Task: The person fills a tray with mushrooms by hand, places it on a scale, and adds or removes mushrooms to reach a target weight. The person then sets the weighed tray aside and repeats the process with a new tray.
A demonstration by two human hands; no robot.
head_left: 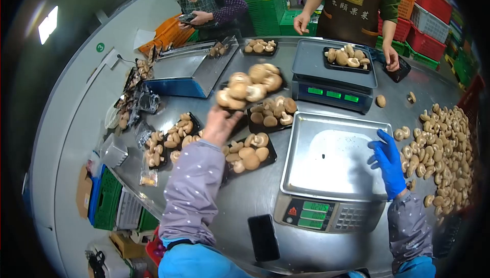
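My left hand (220, 126), bare and slightly blurred, grips the near edge of a black tray of shiitake mushrooms (248, 87). That tray is tilted and blurred, above other filled trays. Just beneath it are a tray of darker mushrooms (271, 113) and another filled tray (250, 154). My right hand (387, 165), in a blue glove, has its fingers apart at the right edge of the scale's metal pan (332, 158). Nothing shows in its fingers. A small dark speck lies on the pan, and the scale's green display (315, 215) is lit.
A large mushroom pile (441, 155) spreads on the right. A black phone (264, 237) lies near the front. Across the table, a second scale (332, 94) bears a filled tray (348, 57). A co-worker in a brown apron (354, 7) stands behind it; another person (209, 7) stands farther left.
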